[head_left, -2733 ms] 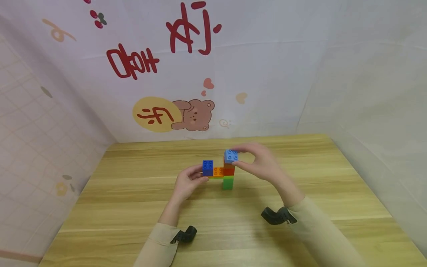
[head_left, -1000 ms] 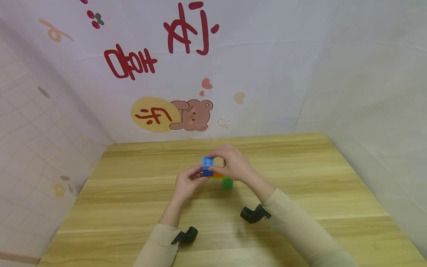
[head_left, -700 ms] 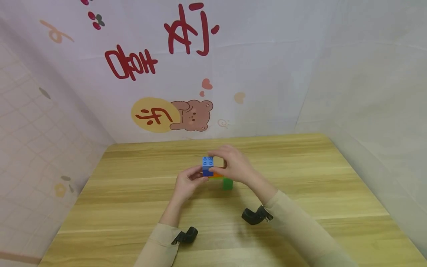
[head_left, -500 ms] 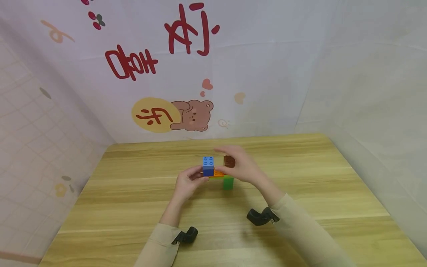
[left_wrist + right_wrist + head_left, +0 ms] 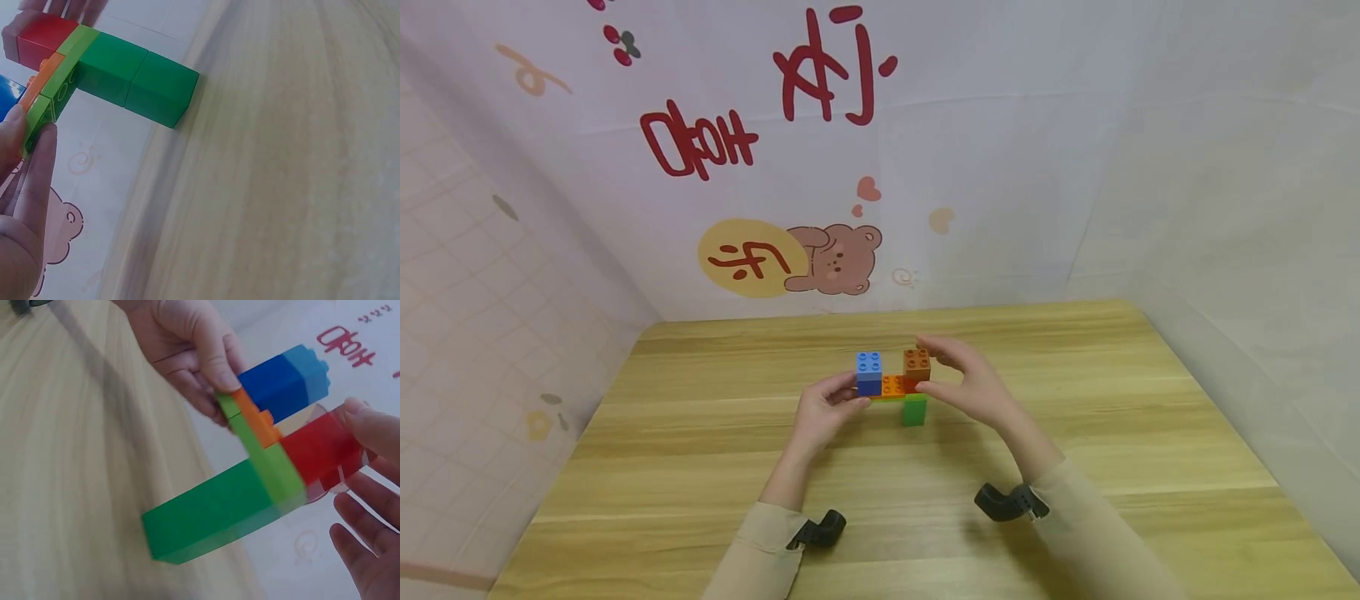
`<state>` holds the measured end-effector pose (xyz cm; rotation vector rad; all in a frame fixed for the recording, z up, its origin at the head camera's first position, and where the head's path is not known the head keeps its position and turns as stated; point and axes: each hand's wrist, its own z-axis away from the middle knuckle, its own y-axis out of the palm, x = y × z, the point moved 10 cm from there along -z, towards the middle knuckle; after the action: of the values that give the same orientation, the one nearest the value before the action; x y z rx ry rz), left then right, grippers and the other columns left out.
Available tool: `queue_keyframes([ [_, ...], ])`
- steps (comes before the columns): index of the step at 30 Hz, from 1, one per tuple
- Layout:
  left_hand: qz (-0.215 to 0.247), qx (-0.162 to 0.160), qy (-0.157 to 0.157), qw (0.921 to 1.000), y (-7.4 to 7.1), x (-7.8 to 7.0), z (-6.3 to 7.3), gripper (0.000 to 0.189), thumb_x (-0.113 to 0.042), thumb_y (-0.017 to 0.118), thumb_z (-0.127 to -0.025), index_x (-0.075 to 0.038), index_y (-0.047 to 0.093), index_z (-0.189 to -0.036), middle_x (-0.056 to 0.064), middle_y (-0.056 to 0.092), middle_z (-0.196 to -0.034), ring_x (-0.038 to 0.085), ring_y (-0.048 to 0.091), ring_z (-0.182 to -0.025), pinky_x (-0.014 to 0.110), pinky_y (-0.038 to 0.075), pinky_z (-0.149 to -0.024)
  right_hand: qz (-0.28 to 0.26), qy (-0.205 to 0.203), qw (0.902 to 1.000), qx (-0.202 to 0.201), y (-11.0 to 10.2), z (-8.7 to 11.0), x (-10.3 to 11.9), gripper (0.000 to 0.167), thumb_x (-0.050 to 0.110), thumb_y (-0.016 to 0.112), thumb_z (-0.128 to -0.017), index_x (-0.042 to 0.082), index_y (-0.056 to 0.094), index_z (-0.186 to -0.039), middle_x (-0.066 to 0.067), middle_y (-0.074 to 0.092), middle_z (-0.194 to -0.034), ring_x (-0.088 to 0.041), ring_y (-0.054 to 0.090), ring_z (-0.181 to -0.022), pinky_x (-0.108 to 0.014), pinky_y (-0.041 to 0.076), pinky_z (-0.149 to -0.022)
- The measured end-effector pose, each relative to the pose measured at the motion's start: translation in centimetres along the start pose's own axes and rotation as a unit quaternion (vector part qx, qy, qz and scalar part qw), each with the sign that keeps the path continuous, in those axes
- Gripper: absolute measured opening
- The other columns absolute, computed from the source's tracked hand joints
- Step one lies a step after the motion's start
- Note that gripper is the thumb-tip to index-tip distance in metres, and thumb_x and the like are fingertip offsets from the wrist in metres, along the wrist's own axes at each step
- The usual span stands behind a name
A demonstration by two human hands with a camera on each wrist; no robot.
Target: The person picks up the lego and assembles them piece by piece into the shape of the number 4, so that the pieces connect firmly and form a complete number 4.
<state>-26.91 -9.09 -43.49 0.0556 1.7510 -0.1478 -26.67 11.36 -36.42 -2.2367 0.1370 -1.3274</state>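
My left hand (image 5: pixel 818 412) pinches the left end of a built brick structure, thumb and fingers around its lime-green plates (image 5: pixel 275 465) and the orange plate (image 5: pixel 891 385). On that end a light blue brick (image 5: pixel 868 362) sits on top of a dark blue brick (image 5: pixel 869 387). At the right end a brown brick (image 5: pixel 917 361) tops a red brick (image 5: pixel 319 450). Dark green bricks (image 5: pixel 131 78) extend down below the lime green. My right hand (image 5: pixel 972 387) is around the brown and red bricks with thumb and fingers spread, the thumb overlapping the red brick in the head view.
A wooden table (image 5: pixel 880 517) lies under the hands. Behind it hangs a white printed cloth (image 5: pixel 1000 167), with more pale cloth at both sides. A black wrist mount (image 5: pixel 1011 502) sits on the right sleeve, another black mount (image 5: pixel 820 531) on the left.
My right hand carried the light blue brick left from above the brown brick onto the dark blue one, let go and moved back right. My left hand stays in place.
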Motion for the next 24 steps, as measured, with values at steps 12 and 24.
queue_keyframes([
  [12, -0.005, 0.000, -0.004, 1.0000, 0.0, 0.1, 0.1, 0.042, 0.012, 0.075, -0.080, 0.009, 0.066, -0.121, 0.024, 0.069, -0.108, 0.036, 0.068, -0.096, 0.023, 0.056, -0.076, -0.098, 0.046, 0.9938, -0.024, 1.3, 2.0, -3.8, 0.058, -0.008, 0.071, -0.087, -0.008, 0.047, -0.140, -0.027, 0.057, -0.127, -0.044, 0.054, -0.117, -0.061, 0.042, -0.100],
  [24, 0.010, -0.007, 0.000, 0.9999, 0.0, 0.0, 0.2, 0.041, 0.013, 0.074, -0.081, 0.011, 0.065, -0.121, 0.026, 0.068, -0.110, 0.038, 0.067, -0.098, 0.023, 0.056, -0.077, -0.172, 0.058, 0.9820, -0.052, 1.7, 2.5, -4.7, 0.047, -0.008, 0.067, -0.089, -0.007, 0.052, -0.134, -0.027, 0.059, -0.122, -0.039, 0.056, -0.113, -0.051, 0.048, -0.098],
])
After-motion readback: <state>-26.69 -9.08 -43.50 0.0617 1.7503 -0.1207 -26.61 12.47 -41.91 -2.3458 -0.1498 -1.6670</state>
